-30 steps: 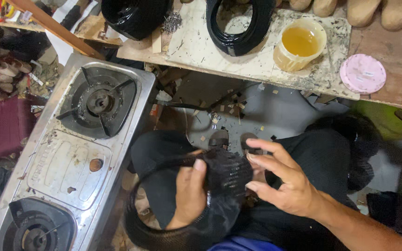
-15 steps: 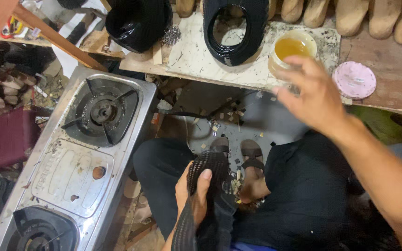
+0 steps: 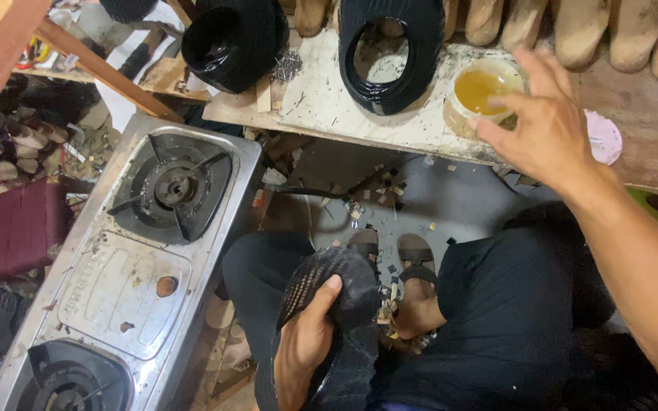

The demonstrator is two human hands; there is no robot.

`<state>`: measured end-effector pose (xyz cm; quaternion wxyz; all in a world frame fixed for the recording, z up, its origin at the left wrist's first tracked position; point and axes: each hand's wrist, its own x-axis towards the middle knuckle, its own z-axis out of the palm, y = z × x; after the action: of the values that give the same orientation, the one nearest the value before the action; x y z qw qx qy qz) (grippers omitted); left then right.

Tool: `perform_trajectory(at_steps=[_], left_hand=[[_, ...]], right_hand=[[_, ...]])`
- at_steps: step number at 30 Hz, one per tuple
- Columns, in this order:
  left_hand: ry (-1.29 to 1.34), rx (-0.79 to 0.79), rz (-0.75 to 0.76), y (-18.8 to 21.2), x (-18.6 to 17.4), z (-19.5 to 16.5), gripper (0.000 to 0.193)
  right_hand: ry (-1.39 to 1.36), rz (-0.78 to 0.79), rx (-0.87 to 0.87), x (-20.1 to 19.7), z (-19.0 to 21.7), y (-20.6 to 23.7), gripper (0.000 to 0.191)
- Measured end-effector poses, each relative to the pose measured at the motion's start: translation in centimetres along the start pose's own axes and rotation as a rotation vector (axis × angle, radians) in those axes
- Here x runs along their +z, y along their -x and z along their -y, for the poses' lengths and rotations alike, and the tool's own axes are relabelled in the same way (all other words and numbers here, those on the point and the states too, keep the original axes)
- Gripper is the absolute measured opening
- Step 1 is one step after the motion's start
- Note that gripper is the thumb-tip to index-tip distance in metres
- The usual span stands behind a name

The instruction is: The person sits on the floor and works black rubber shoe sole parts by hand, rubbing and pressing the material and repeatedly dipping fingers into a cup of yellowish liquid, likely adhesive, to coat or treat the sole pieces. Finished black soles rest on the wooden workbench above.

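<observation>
Cramped workbench [image 3: 390, 125] by a stove: left hand [image 3: 306, 342] is clamped round a black woven shoe upper [image 3: 336, 293], right hand [image 3: 538, 125], fingers loosely spread, reaches into the glue cup [image 3: 481, 91], so gluing's not started.

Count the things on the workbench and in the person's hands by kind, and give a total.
Black woven shoe uppers: 3, two on the bench, one held by the left hand at
Tub of amber glue: 1, under the right hand
Pink round lid: 1
Tan shoe lasts along the back: at least 6
Total: at least 11
</observation>
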<state>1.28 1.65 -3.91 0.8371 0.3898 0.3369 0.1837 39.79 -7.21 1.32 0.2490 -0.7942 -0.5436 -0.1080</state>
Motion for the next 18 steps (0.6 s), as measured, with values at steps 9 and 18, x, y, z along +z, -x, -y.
perform_trajectory(at_steps=[9,18], left_hand=[[0.379,-0.269,0.220,-1.7,0.3,0.9,0.029],[0.226,-0.290,0.402,-1.1,0.5,0.2,0.027]], right_hand=[[-0.626,0.118,-0.250,-1.1,11.2,8.1,0.048],[-0.481,0.103,-0.425,0.9,12.5,10.6,0.062]])
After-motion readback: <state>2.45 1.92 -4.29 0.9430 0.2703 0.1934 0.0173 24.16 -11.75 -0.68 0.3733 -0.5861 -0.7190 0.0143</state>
